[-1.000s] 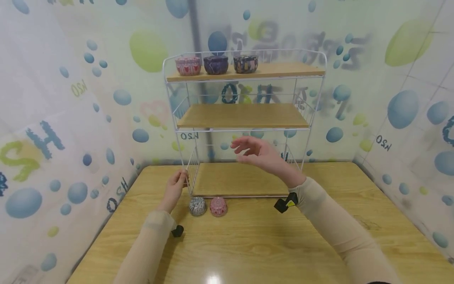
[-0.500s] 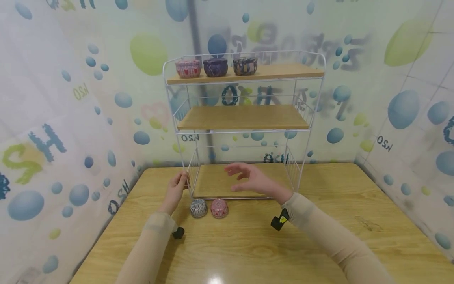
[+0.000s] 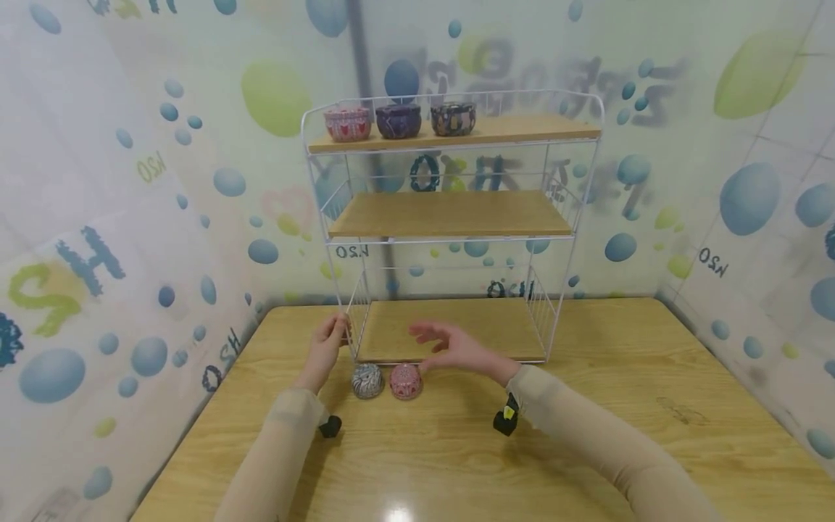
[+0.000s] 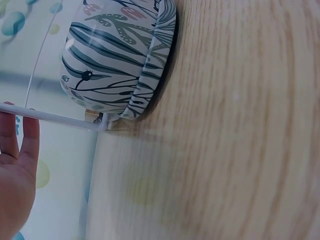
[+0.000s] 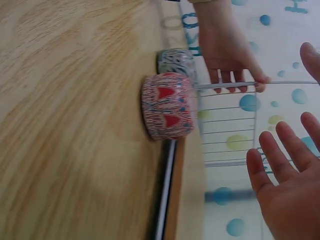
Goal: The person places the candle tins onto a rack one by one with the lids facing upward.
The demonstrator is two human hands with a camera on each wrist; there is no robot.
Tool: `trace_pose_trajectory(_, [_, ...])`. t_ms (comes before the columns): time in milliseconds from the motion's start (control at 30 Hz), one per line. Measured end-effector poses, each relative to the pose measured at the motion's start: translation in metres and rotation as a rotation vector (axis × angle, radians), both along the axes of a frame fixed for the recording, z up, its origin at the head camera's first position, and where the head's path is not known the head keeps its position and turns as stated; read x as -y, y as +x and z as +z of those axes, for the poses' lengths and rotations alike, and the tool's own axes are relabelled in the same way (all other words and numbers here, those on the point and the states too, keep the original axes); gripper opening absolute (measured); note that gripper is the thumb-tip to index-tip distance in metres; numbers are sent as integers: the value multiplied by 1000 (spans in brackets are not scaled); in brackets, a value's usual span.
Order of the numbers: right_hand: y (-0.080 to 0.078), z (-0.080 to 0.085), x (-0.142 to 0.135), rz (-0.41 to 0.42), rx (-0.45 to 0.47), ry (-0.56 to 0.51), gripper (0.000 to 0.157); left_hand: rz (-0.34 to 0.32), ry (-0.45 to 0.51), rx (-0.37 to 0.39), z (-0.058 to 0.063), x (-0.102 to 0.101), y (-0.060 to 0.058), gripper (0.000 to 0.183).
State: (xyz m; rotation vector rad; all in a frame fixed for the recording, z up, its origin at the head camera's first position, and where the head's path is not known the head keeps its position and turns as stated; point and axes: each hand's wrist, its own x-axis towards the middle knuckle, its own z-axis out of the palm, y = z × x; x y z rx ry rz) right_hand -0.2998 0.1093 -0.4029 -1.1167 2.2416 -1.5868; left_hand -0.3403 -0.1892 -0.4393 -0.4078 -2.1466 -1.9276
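Observation:
My left hand [image 3: 326, 342] grips the left front post of a white wire rack [image 3: 450, 214] with wooden shelves. In the right wrist view, the fingers and thumb of that left hand [image 5: 227, 47] wrap the thin post. My right hand [image 3: 462, 351], fingers spread and loosely bent, hovers just right of a pink tin [image 3: 406, 382] with red hearts, holding nothing. Left of the pink tin, a grey-and-white leaf-patterned tin [image 3: 367, 380] rests on the table; both sit at the rack's front edge. The leaf-patterned tin [image 4: 112, 60] fills the top of the left wrist view, beside the post's foot.
Three round tins stand in a row on the top shelf: a pink one [image 3: 348, 125], a dark purple one [image 3: 399, 122] and a dark patterned one [image 3: 453, 119]. The wooden table [image 3: 457, 457] reaches back to a wall with printed blue and green dots.
My right hand has come down from in front of the lower rack opening to beside the pink tin. The left hand keeps its hold on the post.

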Motion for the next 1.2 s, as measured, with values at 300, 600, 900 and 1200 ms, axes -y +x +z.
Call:
trace_pose_trajectory(300, [-5, -27, 12, 15, 67, 65, 71, -25, 15, 25, 9, -2, 8, 32])
trace_pose_trajectory(600, [-9, -41, 19, 18, 103, 86, 73, -8, -24, 8, 23, -8, 21, 33])
trace_pose_trajectory(900, [-15, -49, 24, 9, 145, 127, 75, 3, 7, 12, 5, -2, 5, 32])
trace_pose_trajectory(1200, [-20, -57, 30, 45, 59, 167, 73, -3, 4, 31, 3, 1, 3, 36])
